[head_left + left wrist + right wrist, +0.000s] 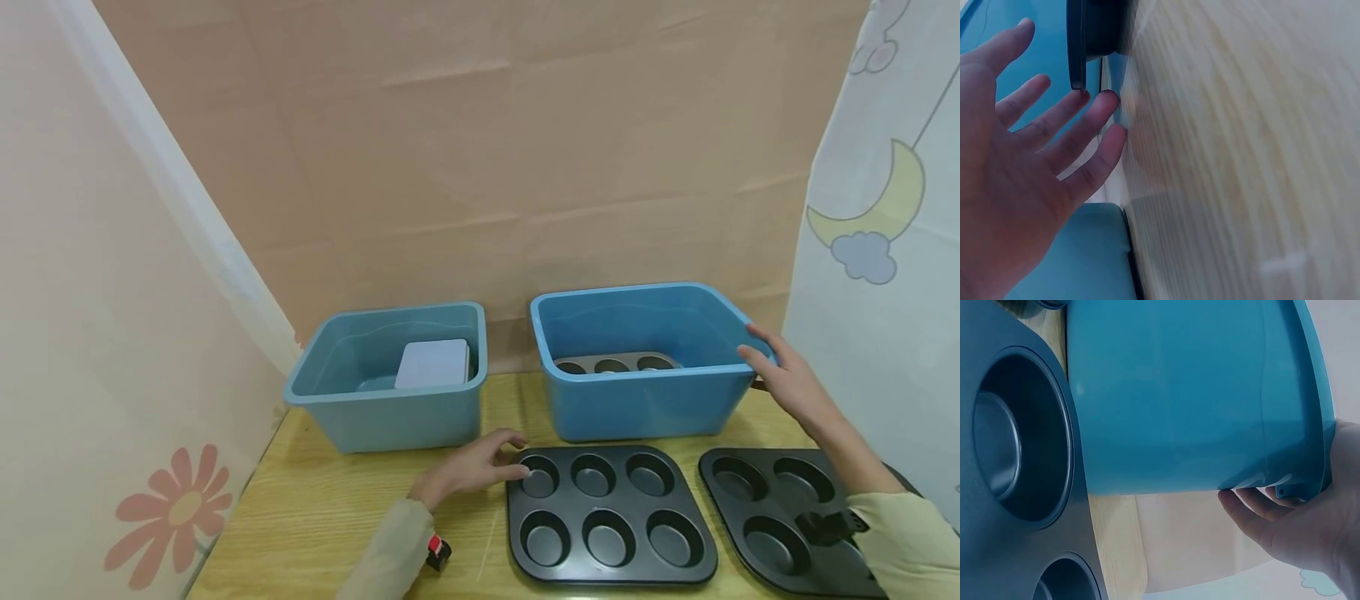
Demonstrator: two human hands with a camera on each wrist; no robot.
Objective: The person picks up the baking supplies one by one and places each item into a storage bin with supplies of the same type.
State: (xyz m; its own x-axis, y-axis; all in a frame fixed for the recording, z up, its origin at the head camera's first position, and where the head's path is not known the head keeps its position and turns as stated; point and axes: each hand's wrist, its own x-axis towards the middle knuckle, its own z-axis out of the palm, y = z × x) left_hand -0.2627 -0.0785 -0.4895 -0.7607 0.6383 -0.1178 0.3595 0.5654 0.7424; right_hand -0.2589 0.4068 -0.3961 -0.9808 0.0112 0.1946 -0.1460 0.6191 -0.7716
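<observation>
The right hand (787,387) gripped the blue tub (637,408) at its right rim. The left hand (468,467) was spread, fingertips at the left edge of a muffin pan (622,503) lying on the table (300,533) before the tub. The step seemed to be steadying the tub and reaching for this pan; lifting it would call for fingers under its edge. A second pan (783,507) lay to the right.
</observation>
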